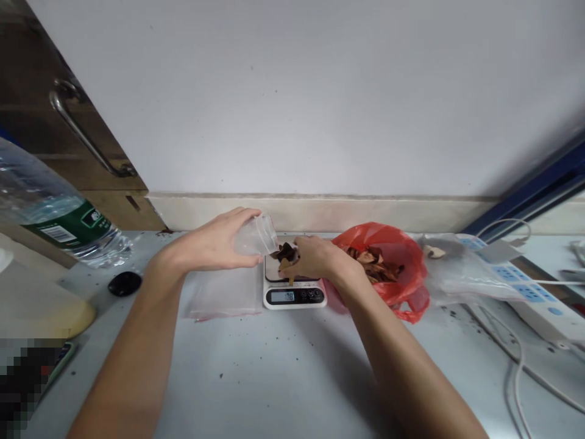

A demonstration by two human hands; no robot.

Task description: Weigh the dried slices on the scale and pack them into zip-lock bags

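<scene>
My left hand (218, 242) is curled round a small clear plastic bag (251, 236), whose open mouth faces right, toward the scale. A white kitchen scale (321, 300) sits on the table in front of me, its display lit with the digits 108; I cannot tell if there is a decimal point. Brown dried pieces (286, 252), like curled bark or leaves, lie over its plate. My right hand (315, 257) grips some of them there, its fingertips partly hidden. Right of that hand stands an open red plastic bag (414, 268) with more dried pieces inside.
Flat clear bags (223, 294) lie left of the scale. Farther left are a water bottle (59, 213), a black round object (125, 284) and a jug with yellowish liquid (46, 299). At right are a clear bag (461, 274), a power strip (543, 305) and cables (518, 360). A wall rises behind.
</scene>
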